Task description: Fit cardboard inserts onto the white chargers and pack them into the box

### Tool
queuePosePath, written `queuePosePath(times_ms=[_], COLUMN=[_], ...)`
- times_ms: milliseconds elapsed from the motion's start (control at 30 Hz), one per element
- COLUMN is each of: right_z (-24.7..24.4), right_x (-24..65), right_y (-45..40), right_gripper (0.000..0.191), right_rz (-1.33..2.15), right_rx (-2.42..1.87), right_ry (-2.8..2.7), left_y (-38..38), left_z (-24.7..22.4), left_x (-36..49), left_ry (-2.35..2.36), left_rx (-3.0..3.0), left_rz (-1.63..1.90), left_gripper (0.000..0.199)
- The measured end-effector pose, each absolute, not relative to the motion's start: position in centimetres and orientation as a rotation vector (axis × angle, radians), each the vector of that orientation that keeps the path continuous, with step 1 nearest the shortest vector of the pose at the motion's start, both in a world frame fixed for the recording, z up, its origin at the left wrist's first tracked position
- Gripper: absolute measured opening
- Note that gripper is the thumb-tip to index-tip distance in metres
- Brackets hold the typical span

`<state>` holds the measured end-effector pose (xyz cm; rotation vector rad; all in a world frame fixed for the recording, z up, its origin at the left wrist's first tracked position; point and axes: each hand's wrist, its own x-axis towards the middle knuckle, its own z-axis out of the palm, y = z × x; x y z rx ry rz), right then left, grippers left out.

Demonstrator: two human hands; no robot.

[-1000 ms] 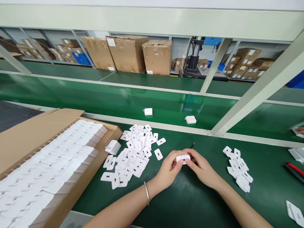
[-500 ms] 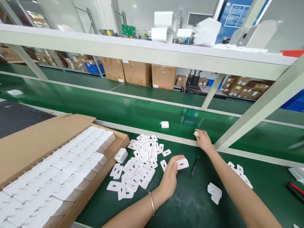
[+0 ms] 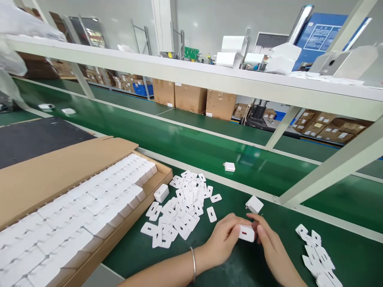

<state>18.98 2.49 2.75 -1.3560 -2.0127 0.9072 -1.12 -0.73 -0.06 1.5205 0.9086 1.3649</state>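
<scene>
Two hands: both meet low in the middle of the view, over the green mat (image 3: pixel 248 263), on one white charger (image 3: pixel 246 233).
Left hand (image 3: pixel 223 241): curled around the left end of the charger, fingers closed on it; a thin bracelet (image 3: pixel 194 264) is on the wrist.
Right hand (image 3: pixel 269 245): touches the right end of the charger with thumb and fingertips, half closed; how firmly it grips I cannot tell.
Charger: it lies level between the hands, just above the mat, with a small red mark on the face toward the camera.
Second charger (image 3: pixel 254 204): on the mat just behind the hands, close to the pale rail (image 3: pixel 209 181) (the edge between mat and belt).
Third charger (image 3: pixel 229 167): alone on the green belt (image 3: pixel 179 139) beyond the rail, well apart from the hands.
Left side: a pile of white plates (image 3: pixel 179 207) covers the mat up to the wall of the cardboard box (image 3: pixel 125 227), which is filled with white chargers in rows.
Right side: a smaller pile of plates (image 3: pixel 317 255) is near the right forearm.
Open room: bare mat shows between the hands and the right pile, and also toward the slanted frame post (image 3: pixel 332 169).
</scene>
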Motion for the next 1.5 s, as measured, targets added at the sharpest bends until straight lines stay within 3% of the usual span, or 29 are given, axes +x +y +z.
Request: queuePosePath(times_ms=[167,433,900,1200,1500], right_z=[1.3,-0.4,0.6,1.0,2.3], right_x=[17.7,17.6,17.0,17.7,18.6], right_y=[0.3,0.4,0.0,0.6,1.8], right_gripper=[0.052,0.043,0.041,0.039,0.04], right_rz=[1.037,1.136,1.185,1.256,1.148], right_rx=[-1.259,-1.198,-1.263,-1.2,-1.222], right_ry=[-1.824,-1.799,-1.789,-1.907,-2.117], left_y=[-1.6,-1.3,-0.8,-0.9,0.0], left_z=[0.4,-0.3,-0.7,0.1,0.1], left_x=[-0.8,-0.8,-0.6,-1.4,-2.0], left_ry=[0.92,0.917,0.94,0.947,0.95], left_rx=[1.631,1.604,1.503,1.751,1.938], left_rz=[1.326,1.278,1.233,1.225,1.149], left_gripper=[0.057,0.058,0.042,0.064,0.071])
